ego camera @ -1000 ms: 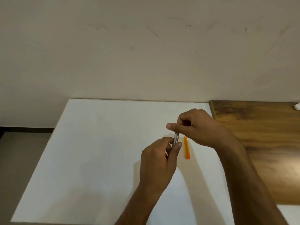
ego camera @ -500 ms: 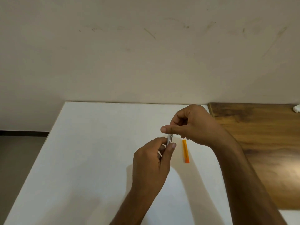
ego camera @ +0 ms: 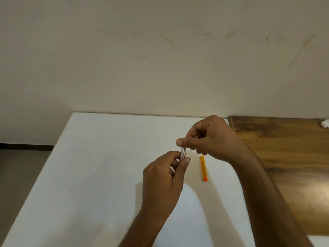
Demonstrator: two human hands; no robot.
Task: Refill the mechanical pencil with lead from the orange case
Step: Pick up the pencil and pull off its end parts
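A silvery mechanical pencil [ego camera: 182, 154] stands nearly upright above the white table [ego camera: 99, 168]. My left hand [ego camera: 165, 180] grips its lower part, which the fingers hide. My right hand [ego camera: 211, 138] pinches the pencil's top end between thumb and forefinger. The slim orange case [ego camera: 203, 168] lies flat on the table just right of my left hand, below my right hand, touched by neither. No lead is visible.
A wooden surface [ego camera: 284, 157] adjoins the table on the right, with a small white object [ego camera: 324, 123] at its far right edge. A pale wall stands behind. The floor drops off to the left of the table.
Both hands and the pencil have stayed together in the same grip. The view has drifted a little, so the hands sit slightly further left in the frame. The orange case has not moved.
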